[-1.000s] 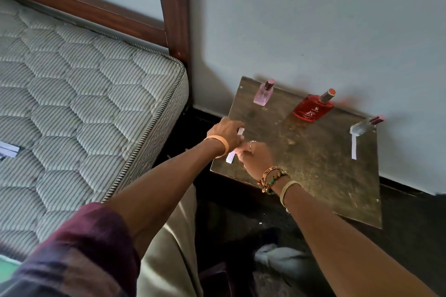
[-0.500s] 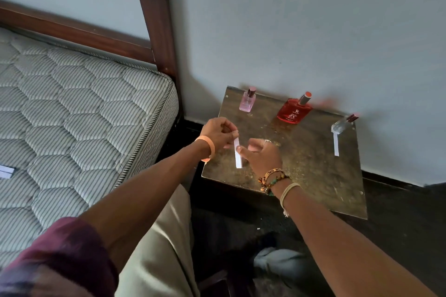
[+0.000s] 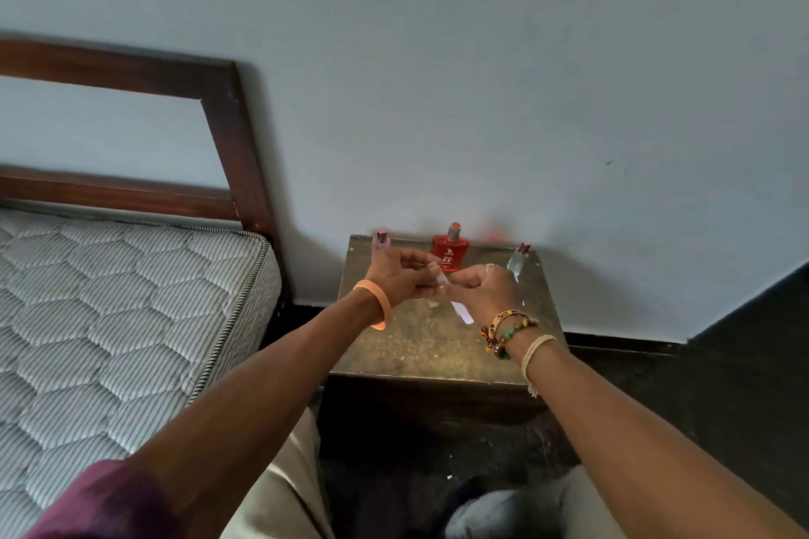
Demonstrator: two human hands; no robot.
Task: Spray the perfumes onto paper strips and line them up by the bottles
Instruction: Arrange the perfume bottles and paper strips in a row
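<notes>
left hand (image 3: 400, 278) + right hand (image 3: 486, 291): both pinch one strip (image 3: 463, 313) | red bottle (image 3: 449, 254) behind hands: no strip seen | probably much left

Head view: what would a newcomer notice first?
The left hand and right hand meet over the small table, pinching a white paper strip between them. Behind them three perfumes stand along the wall: pink bottle at left, red bottle in the middle, clear bottle at right. A quilted mattress fills the left side.
</notes>
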